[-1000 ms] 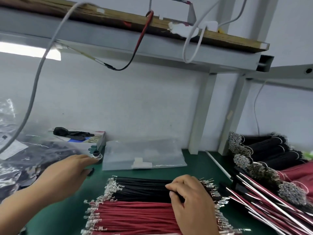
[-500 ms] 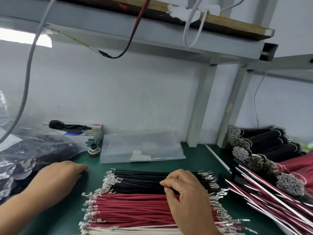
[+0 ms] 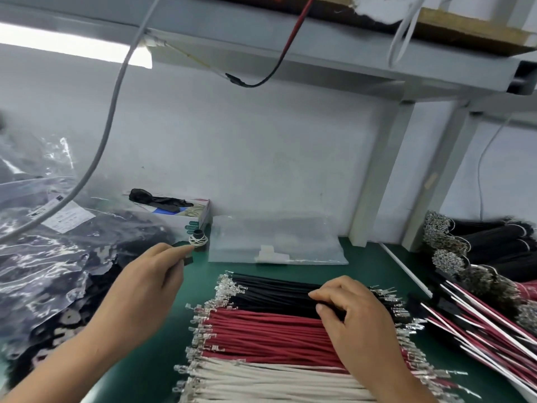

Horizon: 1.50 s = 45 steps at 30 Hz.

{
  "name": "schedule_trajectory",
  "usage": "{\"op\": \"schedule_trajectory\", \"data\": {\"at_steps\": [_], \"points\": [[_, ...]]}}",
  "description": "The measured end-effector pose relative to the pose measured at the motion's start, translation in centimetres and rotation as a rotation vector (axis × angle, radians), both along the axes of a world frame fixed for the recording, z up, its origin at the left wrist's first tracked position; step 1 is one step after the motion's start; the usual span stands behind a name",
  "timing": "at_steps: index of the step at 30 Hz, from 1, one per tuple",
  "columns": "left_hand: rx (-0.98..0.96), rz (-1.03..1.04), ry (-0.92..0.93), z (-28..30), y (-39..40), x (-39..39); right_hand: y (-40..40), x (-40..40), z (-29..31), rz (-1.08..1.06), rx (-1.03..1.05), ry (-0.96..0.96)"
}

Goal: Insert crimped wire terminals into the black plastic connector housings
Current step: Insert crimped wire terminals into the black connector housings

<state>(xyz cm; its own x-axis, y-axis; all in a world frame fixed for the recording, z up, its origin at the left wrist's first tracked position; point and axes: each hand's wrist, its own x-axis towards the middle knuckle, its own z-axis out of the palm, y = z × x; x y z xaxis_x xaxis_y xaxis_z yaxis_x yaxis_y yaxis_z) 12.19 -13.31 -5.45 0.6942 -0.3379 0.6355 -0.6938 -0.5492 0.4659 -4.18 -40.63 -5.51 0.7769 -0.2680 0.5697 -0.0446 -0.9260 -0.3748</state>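
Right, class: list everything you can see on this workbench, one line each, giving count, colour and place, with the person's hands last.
black wires: one row, black, centre of mat, farthest row
red wires: one row, red, middle row
white wires: one row, white, nearest row
wire bundles: several, black and red, right side
clear bag: one, transparent, behind the rows
box: one, white, against the wall
plastic bags: a heap, clear over dark contents, left
connector housing: one, black, in left hand
left hand: holds the housing
right hand: pinches the black wires
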Motion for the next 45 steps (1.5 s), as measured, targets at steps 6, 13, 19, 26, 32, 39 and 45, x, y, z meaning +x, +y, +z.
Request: {"op": "schedule_trajectory", "data": {"at_steps": [6,13,19,26,32,39,45], "points": [[-0.235,-0.039,0.226,-1.7,-0.8,-0.4,0.8,5.3,2.3,0.115,0.062,0.266],[-0.377,-0.182,0.429,-2.0,-0.7,-0.7,1.6,8.3,1.7,0.168,0.006,0.419],[-0.35,-0.226,0.479,-1.5,-0.8,-1.6,1.6,7.2,2.3,0.197,-0.196,0.294],[-0.368,-0.226,0.393,-0.3,-1.1,-2.7,1.6,3.7,5.3,0.119,-0.491,-0.098],[-0.29,-0.28,0.391,0.4,-2.1,-4.8,3.4,0.0,2.2,0.128,-0.469,-0.311],[-0.184,-0.249,0.374,0.1,-2.9,-6.1,2.1,-0.6,5.1,-0.012,-0.453,-0.71],[-0.188,-0.232,0.366,0.1,-3.1,-6.2,3.7,-0.4,2.5,0.134,-0.58,-0.371]]}}
